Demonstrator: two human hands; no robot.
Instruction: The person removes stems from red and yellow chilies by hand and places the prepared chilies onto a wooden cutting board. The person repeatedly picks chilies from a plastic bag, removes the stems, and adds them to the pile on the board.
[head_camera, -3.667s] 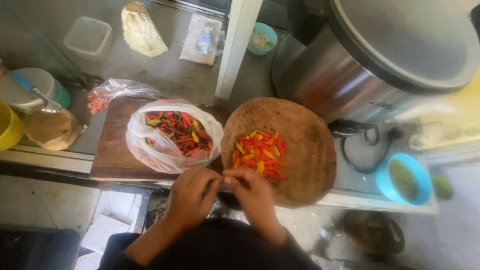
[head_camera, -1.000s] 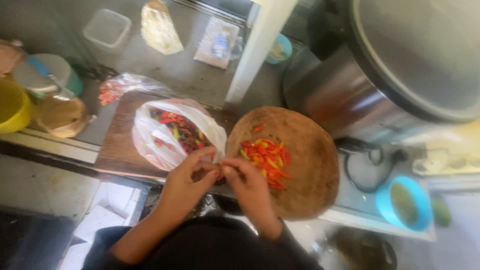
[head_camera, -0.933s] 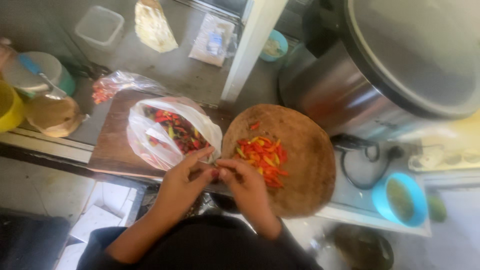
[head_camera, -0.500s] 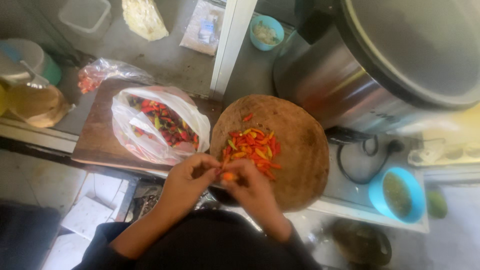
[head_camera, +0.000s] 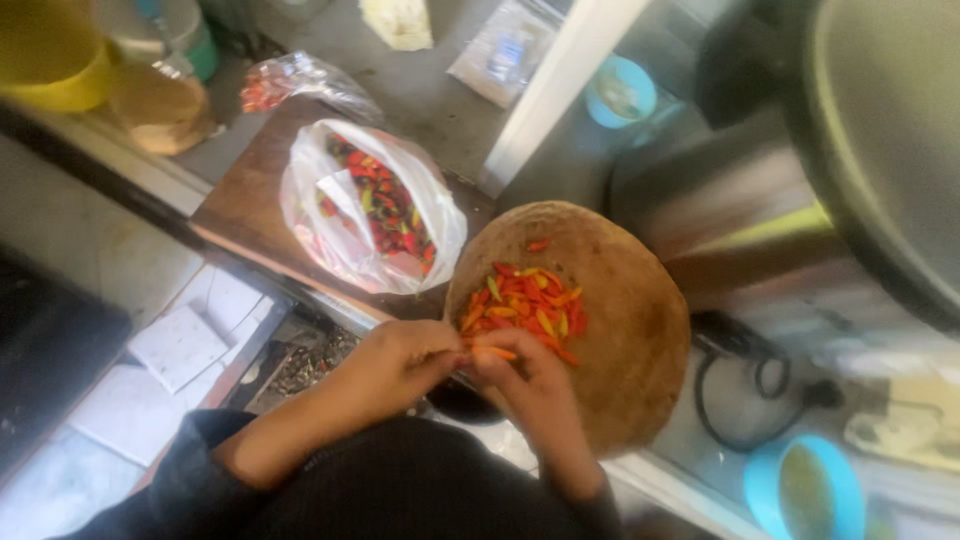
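My left hand (head_camera: 395, 365) and my right hand (head_camera: 525, 385) meet at the near rim of a round woven tray (head_camera: 630, 330), both pinching one orange chili (head_camera: 492, 352). A small heap of red, orange and yellow chilies (head_camera: 525, 310) lies on the tray just beyond my fingers. To the left, an open white plastic bag (head_camera: 420, 235) holds many more chilies, mostly red with some green, and rests on a wooden board (head_camera: 245, 205).
A large metal pot (head_camera: 800, 190) with a lid stands at the right. A coiled black cord (head_camera: 745, 385) and a blue bowl (head_camera: 800, 490) lie near right. A yellow container (head_camera: 50, 50), a smaller bag of chilies (head_camera: 285, 85) and another blue bowl (head_camera: 620, 92) sit farther back.
The view has shifted and tilted, so the bag and tray sit further right in the frame. My hands stay together at the tray's near edge, now with an orange chili between the fingertips.
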